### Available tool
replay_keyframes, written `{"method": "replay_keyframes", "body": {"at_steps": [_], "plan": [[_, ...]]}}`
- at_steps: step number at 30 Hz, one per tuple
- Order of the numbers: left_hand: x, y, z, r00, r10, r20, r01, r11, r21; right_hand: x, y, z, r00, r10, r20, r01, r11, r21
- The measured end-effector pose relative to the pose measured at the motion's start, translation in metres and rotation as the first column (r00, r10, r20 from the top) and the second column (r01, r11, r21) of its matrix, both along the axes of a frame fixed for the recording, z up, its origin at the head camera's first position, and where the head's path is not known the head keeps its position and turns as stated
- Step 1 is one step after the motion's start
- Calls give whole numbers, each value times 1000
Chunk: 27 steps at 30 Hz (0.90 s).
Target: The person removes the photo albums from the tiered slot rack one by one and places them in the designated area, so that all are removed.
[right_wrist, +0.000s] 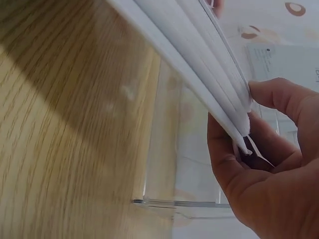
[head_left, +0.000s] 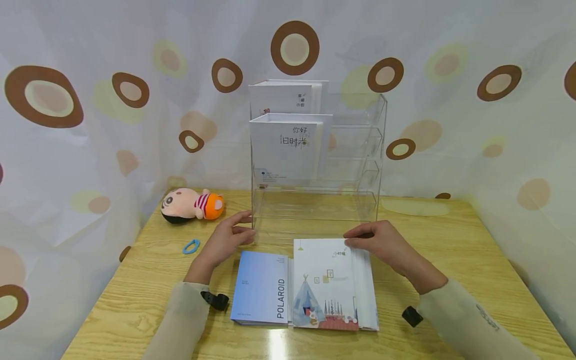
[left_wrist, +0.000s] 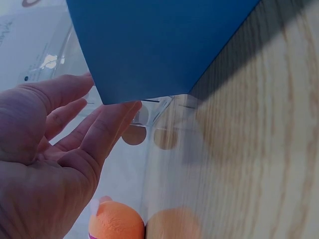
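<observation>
A white book (head_left: 321, 285) with a drawing of a blue tent lies on the table, and my right hand (head_left: 382, 247) pinches its top right edge. In the right wrist view, the thumb (right_wrist: 276, 94) is on one cover and the fingers are round the other. Beside it lies a blue book (head_left: 261, 287) marked POLAROID. My left hand (head_left: 227, 240) is by the lower left side of a clear tiered rack (head_left: 315, 205), fingers nearly straight. The blue book hides part of its fingertips in the left wrist view.
Two white books, one upper (head_left: 283, 95) and one lower (head_left: 288, 150), stand in the rack's left half. Left of the rack lie a plush doll (head_left: 193, 205) and a blue ring-shaped band (head_left: 191, 246). A patterned cloth (head_left: 180, 65) hangs behind the wooden table (head_left: 450, 250).
</observation>
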<state>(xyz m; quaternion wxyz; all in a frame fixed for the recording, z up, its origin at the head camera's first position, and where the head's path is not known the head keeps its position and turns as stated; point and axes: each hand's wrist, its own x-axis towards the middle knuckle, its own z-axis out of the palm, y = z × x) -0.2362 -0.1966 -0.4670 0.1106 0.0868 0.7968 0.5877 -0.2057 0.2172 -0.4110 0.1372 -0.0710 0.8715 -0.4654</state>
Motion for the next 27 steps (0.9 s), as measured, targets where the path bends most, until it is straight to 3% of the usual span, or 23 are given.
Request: {"method": "replay_keyframes", "body": {"at_steps": [11,27], "plan": [[0,2,0,1000,15,13,-15,1000,-7,-13,4,-16,999,42,17,-43,999,24],[0,0,-1,1000,7,-1,-7,1000,4,-10,-6,-33,997,63,-48,-60,997,50]]}}
